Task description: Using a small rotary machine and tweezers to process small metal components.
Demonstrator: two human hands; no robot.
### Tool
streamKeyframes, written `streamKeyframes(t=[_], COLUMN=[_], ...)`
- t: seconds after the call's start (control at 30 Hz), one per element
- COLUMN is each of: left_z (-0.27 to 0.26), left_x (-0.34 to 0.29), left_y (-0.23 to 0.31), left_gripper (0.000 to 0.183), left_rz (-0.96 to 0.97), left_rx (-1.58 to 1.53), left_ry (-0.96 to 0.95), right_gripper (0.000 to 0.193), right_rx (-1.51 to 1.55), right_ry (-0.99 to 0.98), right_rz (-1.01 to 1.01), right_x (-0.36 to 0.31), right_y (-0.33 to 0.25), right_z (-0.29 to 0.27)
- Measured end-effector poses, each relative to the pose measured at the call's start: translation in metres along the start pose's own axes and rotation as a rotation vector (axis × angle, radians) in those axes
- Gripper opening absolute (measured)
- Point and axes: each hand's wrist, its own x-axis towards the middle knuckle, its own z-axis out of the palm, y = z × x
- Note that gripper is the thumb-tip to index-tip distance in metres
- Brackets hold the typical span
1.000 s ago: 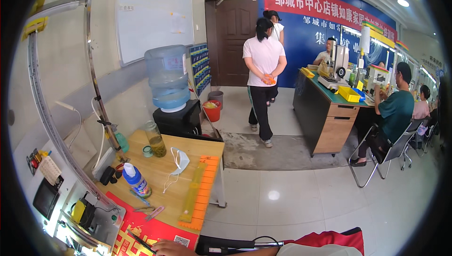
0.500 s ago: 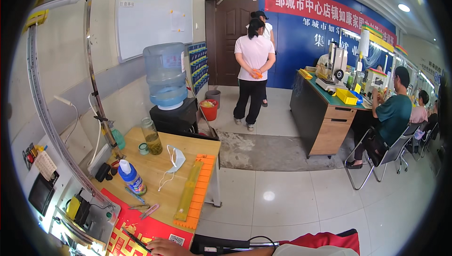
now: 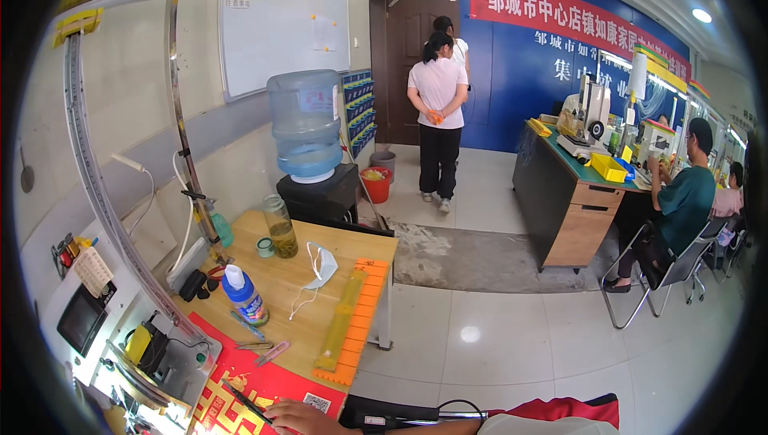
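A slim black tool slants over the red mat, its lower end in the grip of the right hand, whose fingers are clamped on it. The hand covers part of the mat's near side. At the mat's far edge lies a pink-handled tool. Just beyond the mat on the wooden counter stands a blue bottle with a white cap; farther beyond it are a face mask and a jar of greenish liquid. A yellow strip lies along an orange board, right of the mat. Crowding the mat's left side is a machine with a grey base. The black tool looks straight, narrow and dark; its exact kind is too small to tell. Well beyond the mat, two people stand near a brown door.
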Motion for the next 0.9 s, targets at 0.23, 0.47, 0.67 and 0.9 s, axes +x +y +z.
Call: streamKeyframes(t=[0.23,0.47,0.67,0.9], left_z=[0.005,-0.021,-0.02,-0.021], left_x=[0.009,-0.028,-0.022,-0.022], left_y=[0.012,-0.014,0.004,0.015], left_gripper=[0.036,0.036,0.036,0.036], left_rz=[0.085,0.067,-0.04,-0.127], left_rx=[-0.064,0.167,0.226,0.4], left_ry=[0.0,0.062,0.075,0.06], right_gripper=[0.014,0.012,0.01,0.017], right_rx=[0.055,0.082,0.032,-0.028], right_ry=[-0.006,-0.012,-0.056,0.042], right_rz=[0.032,0.058,0.021,-0.044], right_x=[0.002,0.003,0.005,0.001], right_y=[-0.002,-0.003,-0.008,0.001], right_z=[0.0,-0.004,-0.004,0.005])
